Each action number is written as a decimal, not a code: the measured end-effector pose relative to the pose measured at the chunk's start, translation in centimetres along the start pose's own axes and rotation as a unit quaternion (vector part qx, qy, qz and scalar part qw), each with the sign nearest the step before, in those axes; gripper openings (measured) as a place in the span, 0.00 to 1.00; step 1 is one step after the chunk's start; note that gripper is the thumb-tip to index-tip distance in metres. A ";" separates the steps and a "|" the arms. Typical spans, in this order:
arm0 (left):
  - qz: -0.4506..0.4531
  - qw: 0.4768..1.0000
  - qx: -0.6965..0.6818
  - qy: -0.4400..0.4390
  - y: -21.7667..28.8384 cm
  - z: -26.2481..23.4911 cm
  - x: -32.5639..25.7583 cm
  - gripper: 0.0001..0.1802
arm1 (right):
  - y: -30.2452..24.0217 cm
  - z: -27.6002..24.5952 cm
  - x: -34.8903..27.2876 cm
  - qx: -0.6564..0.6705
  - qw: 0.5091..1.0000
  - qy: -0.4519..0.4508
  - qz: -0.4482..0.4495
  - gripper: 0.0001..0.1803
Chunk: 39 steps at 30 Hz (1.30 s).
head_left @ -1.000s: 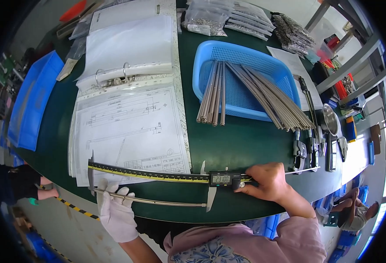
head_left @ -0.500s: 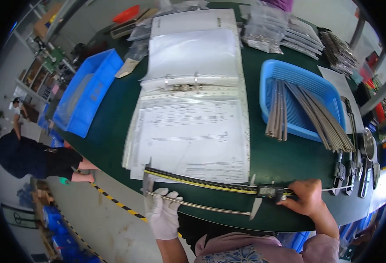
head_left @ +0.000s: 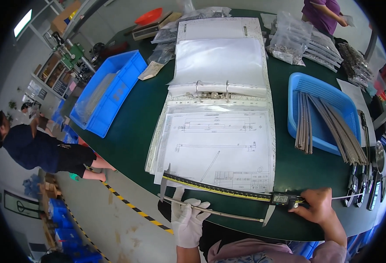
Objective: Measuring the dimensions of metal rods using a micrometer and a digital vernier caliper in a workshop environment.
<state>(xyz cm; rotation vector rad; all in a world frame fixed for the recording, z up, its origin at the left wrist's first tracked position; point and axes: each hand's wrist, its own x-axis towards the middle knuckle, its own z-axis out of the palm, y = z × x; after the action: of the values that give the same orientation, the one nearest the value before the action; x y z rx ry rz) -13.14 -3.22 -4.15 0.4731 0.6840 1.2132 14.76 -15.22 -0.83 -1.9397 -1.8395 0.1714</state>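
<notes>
My left hand (head_left: pixel 187 225), in a white glove, grips a thin metal rod (head_left: pixel 232 215) near its left end, the thumb and fingers round it. My bare right hand (head_left: pixel 316 205) is closed around the sliding head of a long digital caliper (head_left: pixel 219 190), by its display. The caliper lies slantwise over the lower edge of a drawing sheet (head_left: pixel 210 153), its jaws pointing toward me. Between the jaws lies the rod, its right end at or very close to the right jaw; contact is too small to tell.
An open ring binder (head_left: pixel 269 131) holds the sheet on the green table (head_left: pixel 131 144). At right, a light-blue basket (head_left: pixel 293 109) holds metal rods (head_left: pixel 333 127), with hand tools (head_left: pixel 373 188) beside it. A blue bin (head_left: pixel 114 96) stands left. Bagged parts (head_left: pixel 289 46) lie behind; two people stand nearby.
The view has shifted, so the table and both hands appear farther right and lower. My left hand's fingers have shifted slightly on the rod; the right keeps its grip on the caliper.
</notes>
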 end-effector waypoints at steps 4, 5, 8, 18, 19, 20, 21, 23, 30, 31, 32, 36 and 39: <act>0.003 1.000 -0.014 0.001 -0.1 -0.1 0.0 0.24 | -0.1 -0.1 0.5 -0.003 1.000 -0.007 -0.008 0.21; 0.004 1.000 -0.013 0.002 -0.1 -0.2 0.1 0.24 | -0.1 0.0 0.5 -0.006 1.000 -0.007 -0.007 0.21; -0.001 1.000 -0.012 0.011 -0.1 -0.3 0.0 0.23 | -0.1 0.0 0.6 -0.008 1.000 0.002 -0.019 0.20; -0.010 1.000 -0.005 0.025 -0.2 0.2 -0.1 0.22 | -0.2 -0.2 0.7 -0.023 1.000 -0.004 -0.018 0.20; -0.008 0.999 0.003 0.033 0.0 0.3 -0.1 0.22 | -0.1 -0.2 0.8 -0.022 0.999 -0.005 -0.022 0.20; -0.004 0.999 0.011 0.041 0.1 0.4 -0.2 0.22 | -0.1 -0.1 0.9 -0.024 1.000 -0.005 -0.019 0.20; -0.001 0.999 0.018 0.048 0.1 0.4 -0.2 0.21 | -0.1 0.0 1.1 -0.021 0.999 0.005 -0.028 0.20; -0.001 0.999 0.014 0.048 -0.1 0.3 -0.2 0.21 | -0.1 0.0 1.1 -0.018 0.999 0.014 -0.033 0.19; 0.008 0.999 0.001 0.032 -0.3 0.0 0.0 0.21 | 0.1 0.0 1.2 -0.022 0.999 0.009 -0.031 0.19; 0.007 0.999 0.002 0.032 -0.2 0.1 0.0 0.21 | 0.2 0.0 1.2 -0.019 0.999 0.008 -0.031 0.19; 0.009 0.999 0.002 0.032 -0.2 0.2 0.0 0.21 | 0.2 0.0 1.1 -0.020 0.999 0.007 -0.029 0.19; 0.013 0.999 0.010 0.045 0.1 0.3 -0.1 0.21 | 0.3 0.5 1.2 -0.014 0.999 0.019 -0.038 0.20; 0.004 0.999 0.013 0.051 0.0 0.4 -0.2 0.21 | 0.4 0.6 0.9 -0.013 0.999 0.024 -0.035 0.20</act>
<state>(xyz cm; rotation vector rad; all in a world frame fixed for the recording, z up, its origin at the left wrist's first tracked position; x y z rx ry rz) -12.86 -3.39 -3.82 0.4383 0.7866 1.2425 14.99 -14.16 -1.31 -1.8767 -1.8840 0.0797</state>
